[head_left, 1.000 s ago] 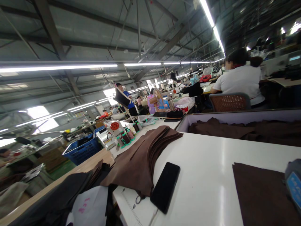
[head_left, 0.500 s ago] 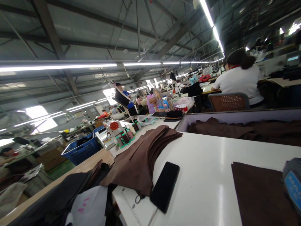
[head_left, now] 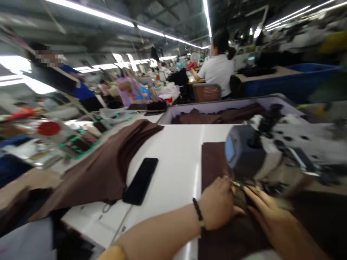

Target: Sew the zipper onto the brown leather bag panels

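Brown fabric (head_left: 213, 159) lies under the head of a sewing machine (head_left: 244, 151) at the right. My left hand (head_left: 219, 204), with a dark beaded bracelet on the wrist, bends its fingers over the fabric close to the needle area, its thumb pointing right. Facing it, my right hand (head_left: 271, 216) rests on the cloth with its fingers stretched out. A dark olive-brown fold shows between the two hands. Motion blur and the machine head hide the needle and the fingertips' exact contact.
Left of the hands are a black phone (head_left: 140, 180) and a stack of brown cut pieces (head_left: 105, 166) on the white table (head_left: 173, 159). Thread cones (head_left: 81, 141) stand behind the stack. A bin (head_left: 166, 117) with brown fabric borders the far edge. A person in white (head_left: 217, 74) sits beyond.
My view has swung right and down, so the sewing machine is now in view. Both my hands have come into sight on the brown fabric.
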Demonstrator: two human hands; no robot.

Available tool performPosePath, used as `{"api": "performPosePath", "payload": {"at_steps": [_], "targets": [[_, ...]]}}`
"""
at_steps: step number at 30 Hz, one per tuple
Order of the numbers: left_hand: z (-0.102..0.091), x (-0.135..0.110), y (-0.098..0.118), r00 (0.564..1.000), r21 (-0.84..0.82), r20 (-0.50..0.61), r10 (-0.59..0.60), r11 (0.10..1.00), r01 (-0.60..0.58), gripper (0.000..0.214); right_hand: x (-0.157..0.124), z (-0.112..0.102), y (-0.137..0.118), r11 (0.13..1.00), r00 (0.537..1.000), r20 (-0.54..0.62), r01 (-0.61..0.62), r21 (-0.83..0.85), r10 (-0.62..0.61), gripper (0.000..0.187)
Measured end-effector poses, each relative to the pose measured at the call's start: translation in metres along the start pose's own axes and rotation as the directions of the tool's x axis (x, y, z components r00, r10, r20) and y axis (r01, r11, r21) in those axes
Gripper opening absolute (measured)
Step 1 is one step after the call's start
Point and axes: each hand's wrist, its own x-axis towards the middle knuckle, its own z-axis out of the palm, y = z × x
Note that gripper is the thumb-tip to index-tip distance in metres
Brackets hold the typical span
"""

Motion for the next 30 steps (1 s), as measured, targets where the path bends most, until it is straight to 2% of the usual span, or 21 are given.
{"api": "performPosePath", "payload": {"at_steps": [2,3,5,8,14,22,30], "targets": [[-0.006,-0.002,-0.005,1.000,0.030,0.016,0.021,0.999,-0.022,0.058,-0.013,-0.014,0.006,0.997,0.994,0.111,-0.006,-0.072,0.014,0.030],[-0.006,-0.001,-0.007,0.999,0.037,0.045,0.025,0.999,-0.026,0.057,-0.015,-0.020,0.006,0.998,0.981,0.195,0.001,-0.066,0.012,0.033],[-0.005,0.002,-0.009,0.997,0.049,0.073,0.036,0.998,-0.040,0.055,-0.012,-0.026,0.003,0.998,0.958,0.279,-0.051,-0.045,0.062,0.036],[-0.005,0.003,-0.006,0.994,0.066,0.085,0.062,0.996,-0.068,0.052,-0.003,-0.033,-0.004,0.995,0.941,0.324,-0.100,-0.016,0.100,0.036],[-0.008,0.002,-0.005,0.993,0.107,0.089,0.074,0.991,-0.084,0.050,0.000,-0.041,-0.007,0.994,0.924,0.368,-0.113,0.010,0.101,0.037],[-0.010,0.005,-0.005,0.994,0.076,0.099,0.052,0.995,-0.059,0.048,-0.001,-0.040,-0.006,0.994,0.922,0.373,-0.113,0.000,0.105,0.039],[-0.008,0.004,-0.007,0.993,0.014,0.111,0.027,0.999,-0.029,0.047,0.000,-0.037,-0.010,0.993,0.935,0.342,-0.063,-0.103,0.094,0.038]]}}
